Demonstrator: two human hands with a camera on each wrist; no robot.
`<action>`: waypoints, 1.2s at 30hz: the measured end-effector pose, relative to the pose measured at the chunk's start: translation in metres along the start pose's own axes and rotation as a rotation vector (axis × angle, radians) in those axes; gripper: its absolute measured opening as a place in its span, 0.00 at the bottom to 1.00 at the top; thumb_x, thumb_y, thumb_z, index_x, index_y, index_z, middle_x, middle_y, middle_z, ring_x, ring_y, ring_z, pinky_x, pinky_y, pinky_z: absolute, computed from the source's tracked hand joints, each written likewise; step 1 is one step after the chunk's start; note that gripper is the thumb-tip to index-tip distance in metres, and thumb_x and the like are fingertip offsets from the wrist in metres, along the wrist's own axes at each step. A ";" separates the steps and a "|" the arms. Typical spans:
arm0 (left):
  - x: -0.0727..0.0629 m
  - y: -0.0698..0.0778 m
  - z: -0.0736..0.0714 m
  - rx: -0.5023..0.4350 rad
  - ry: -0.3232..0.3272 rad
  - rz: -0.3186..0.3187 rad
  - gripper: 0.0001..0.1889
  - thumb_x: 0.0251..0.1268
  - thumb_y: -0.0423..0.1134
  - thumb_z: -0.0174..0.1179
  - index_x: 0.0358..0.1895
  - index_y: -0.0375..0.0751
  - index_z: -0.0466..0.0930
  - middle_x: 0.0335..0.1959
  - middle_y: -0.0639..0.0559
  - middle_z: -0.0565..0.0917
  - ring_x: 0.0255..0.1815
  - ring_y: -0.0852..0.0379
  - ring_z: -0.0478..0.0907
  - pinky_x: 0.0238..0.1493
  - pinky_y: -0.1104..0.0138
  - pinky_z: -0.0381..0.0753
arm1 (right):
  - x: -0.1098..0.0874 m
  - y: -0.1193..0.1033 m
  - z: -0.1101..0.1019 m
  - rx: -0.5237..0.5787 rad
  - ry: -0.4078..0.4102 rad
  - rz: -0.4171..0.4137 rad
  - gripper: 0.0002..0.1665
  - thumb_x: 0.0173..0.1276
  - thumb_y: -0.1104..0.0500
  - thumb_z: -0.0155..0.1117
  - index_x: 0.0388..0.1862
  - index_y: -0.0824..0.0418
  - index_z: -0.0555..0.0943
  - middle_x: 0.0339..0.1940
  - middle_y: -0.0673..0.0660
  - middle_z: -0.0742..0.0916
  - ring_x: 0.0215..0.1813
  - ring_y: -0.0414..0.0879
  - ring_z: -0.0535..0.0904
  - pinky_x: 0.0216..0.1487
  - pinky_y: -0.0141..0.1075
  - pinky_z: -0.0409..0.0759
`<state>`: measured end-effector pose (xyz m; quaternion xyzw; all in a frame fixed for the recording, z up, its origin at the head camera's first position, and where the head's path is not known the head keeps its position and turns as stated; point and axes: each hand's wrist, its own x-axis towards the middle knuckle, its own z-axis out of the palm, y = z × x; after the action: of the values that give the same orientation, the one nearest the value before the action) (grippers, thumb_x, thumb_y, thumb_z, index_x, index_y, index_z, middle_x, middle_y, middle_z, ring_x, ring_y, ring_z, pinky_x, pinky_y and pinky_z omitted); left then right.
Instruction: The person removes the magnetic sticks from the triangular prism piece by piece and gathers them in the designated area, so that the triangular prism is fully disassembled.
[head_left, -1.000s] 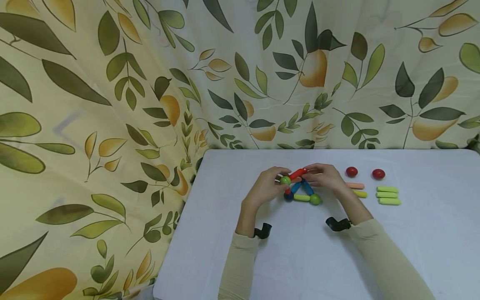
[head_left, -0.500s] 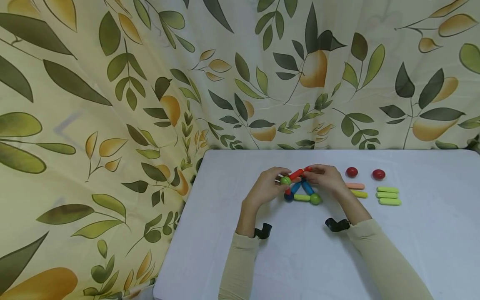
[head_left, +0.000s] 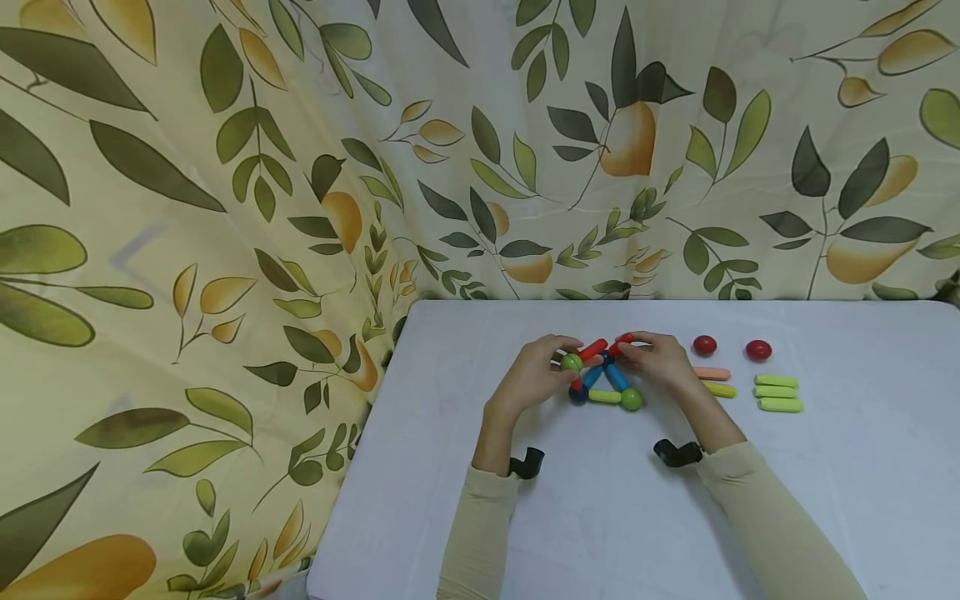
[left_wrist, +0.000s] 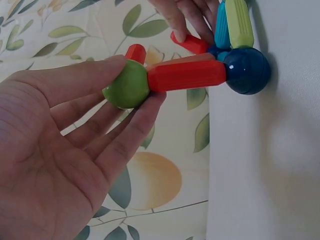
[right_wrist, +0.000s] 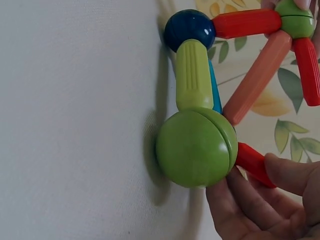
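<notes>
A build of toy rods and balls stands on the table. Its base triangle has a dark blue ball [left_wrist: 247, 70] at front left, a green ball [right_wrist: 195, 150] at front right and another dark blue ball [head_left: 606, 358] at the back, joined by a yellow-green rod [head_left: 604, 397] and two blue rods [head_left: 618, 377]. My left hand [head_left: 531, 371] holds a raised green ball [left_wrist: 127, 85] between thumb and fingers; red rods and a salmon rod [right_wrist: 257, 77] run from it. My right hand [head_left: 660, 360] pinches a separate red rod [right_wrist: 256, 164], its lower end at the back blue ball.
Right of the build lie a salmon rod [head_left: 711, 373], a yellow rod [head_left: 720, 389] and three yellow-green rods [head_left: 777, 392]. Two red balls [head_left: 705, 345] sit behind them. A leaf-patterned curtain [head_left: 480, 167] hangs along the table's back and left edges.
My right hand has drawn its red rod away from the raised red rod's end, then down to the back blue ball. The left hand stays on the green ball.
</notes>
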<state>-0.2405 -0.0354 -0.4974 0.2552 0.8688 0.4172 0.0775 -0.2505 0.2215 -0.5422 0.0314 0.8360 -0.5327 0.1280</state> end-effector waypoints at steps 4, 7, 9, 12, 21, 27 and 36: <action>0.000 0.000 0.000 0.003 0.003 -0.006 0.24 0.68 0.32 0.71 0.66 0.45 0.81 0.59 0.55 0.83 0.55 0.57 0.82 0.54 0.74 0.82 | 0.002 0.004 0.000 0.002 -0.001 -0.007 0.34 0.84 0.47 0.54 0.76 0.70 0.69 0.62 0.72 0.84 0.65 0.66 0.81 0.72 0.59 0.72; -0.001 0.000 0.000 0.004 0.002 -0.012 0.24 0.68 0.33 0.70 0.67 0.44 0.81 0.59 0.55 0.83 0.55 0.57 0.82 0.54 0.73 0.82 | 0.003 0.006 0.000 -0.001 -0.004 -0.009 0.35 0.85 0.46 0.53 0.75 0.71 0.69 0.62 0.72 0.84 0.65 0.66 0.81 0.73 0.59 0.71; -0.001 0.000 0.000 0.000 0.001 -0.013 0.24 0.68 0.33 0.70 0.67 0.43 0.80 0.59 0.55 0.83 0.55 0.58 0.81 0.55 0.73 0.82 | 0.003 0.007 0.000 -0.003 -0.008 -0.008 0.35 0.85 0.46 0.53 0.75 0.71 0.69 0.61 0.71 0.85 0.65 0.66 0.81 0.73 0.61 0.69; -0.002 0.000 0.000 -0.004 -0.002 -0.016 0.24 0.69 0.33 0.70 0.67 0.42 0.80 0.60 0.55 0.83 0.55 0.59 0.81 0.55 0.73 0.82 | 0.004 0.007 -0.001 -0.002 -0.014 -0.002 0.36 0.85 0.45 0.53 0.76 0.71 0.68 0.61 0.71 0.85 0.66 0.66 0.80 0.74 0.63 0.67; -0.002 0.002 -0.002 0.005 -0.007 -0.030 0.24 0.69 0.33 0.70 0.67 0.45 0.80 0.59 0.55 0.83 0.55 0.59 0.81 0.55 0.72 0.83 | 0.003 0.002 -0.005 0.071 0.012 0.015 0.33 0.87 0.47 0.47 0.76 0.70 0.66 0.58 0.69 0.87 0.62 0.62 0.84 0.73 0.56 0.70; -0.002 0.005 -0.002 0.015 -0.011 -0.044 0.23 0.70 0.34 0.70 0.67 0.46 0.81 0.58 0.57 0.83 0.53 0.62 0.79 0.55 0.71 0.83 | -0.001 -0.002 -0.011 0.114 0.005 0.009 0.34 0.86 0.45 0.48 0.78 0.68 0.66 0.60 0.69 0.86 0.63 0.61 0.83 0.74 0.54 0.69; -0.002 0.003 0.000 -0.008 0.005 -0.011 0.22 0.70 0.34 0.69 0.66 0.42 0.81 0.60 0.52 0.83 0.53 0.55 0.82 0.50 0.72 0.84 | -0.012 -0.004 -0.016 0.118 0.052 -0.008 0.33 0.86 0.47 0.51 0.74 0.71 0.71 0.63 0.71 0.84 0.66 0.61 0.82 0.68 0.48 0.77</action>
<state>-0.2378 -0.0347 -0.4957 0.2492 0.8687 0.4207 0.0786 -0.2425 0.2350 -0.5298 0.0494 0.8064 -0.5804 0.1020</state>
